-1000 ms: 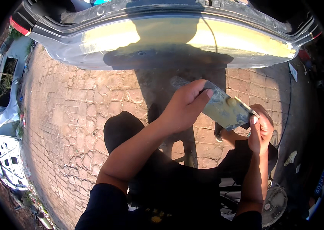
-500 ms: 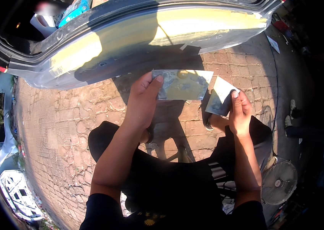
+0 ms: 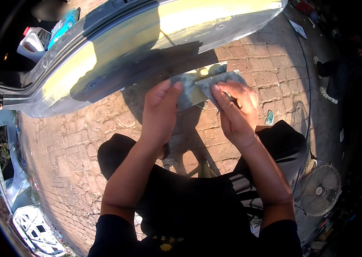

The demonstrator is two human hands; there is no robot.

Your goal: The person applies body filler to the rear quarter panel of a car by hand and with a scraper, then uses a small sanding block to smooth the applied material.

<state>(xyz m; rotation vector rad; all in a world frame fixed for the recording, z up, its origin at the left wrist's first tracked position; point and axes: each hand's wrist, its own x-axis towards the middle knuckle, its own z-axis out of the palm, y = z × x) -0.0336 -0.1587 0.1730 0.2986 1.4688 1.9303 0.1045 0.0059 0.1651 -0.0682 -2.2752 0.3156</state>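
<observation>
My left hand (image 3: pixel 160 112) grips one end of a flat metal putty plate (image 3: pixel 186 97), its thumb on top. A yellowish dab of putty (image 3: pixel 202 72) sits near the plate's far edge, and more is smeared over its face. In my right hand (image 3: pixel 239 112) is a smaller flat putty spreader (image 3: pixel 208 84), pinched between thumb and fingers. The spreader overlaps the right part of the plate; whether its edge touches the surface I cannot tell. Just beyond both hands stands a grey car body panel (image 3: pixel 108 76) with a broad yellow filler band.
A white jug with a red cap (image 3: pixel 33 45) and a blue bag (image 3: pixel 62 29) lie behind the panel. A round fan (image 3: pixel 320 191) stands at the right, near a cable (image 3: pixel 307 85). At far right are another person's shoes (image 3: pixel 328 95). A white metal frame (image 3: pixel 37 229) lies lower left.
My right hand has moved left, bringing the spreader over the plate. The plate has tilted, its right end now higher. The whole view has shifted slightly.
</observation>
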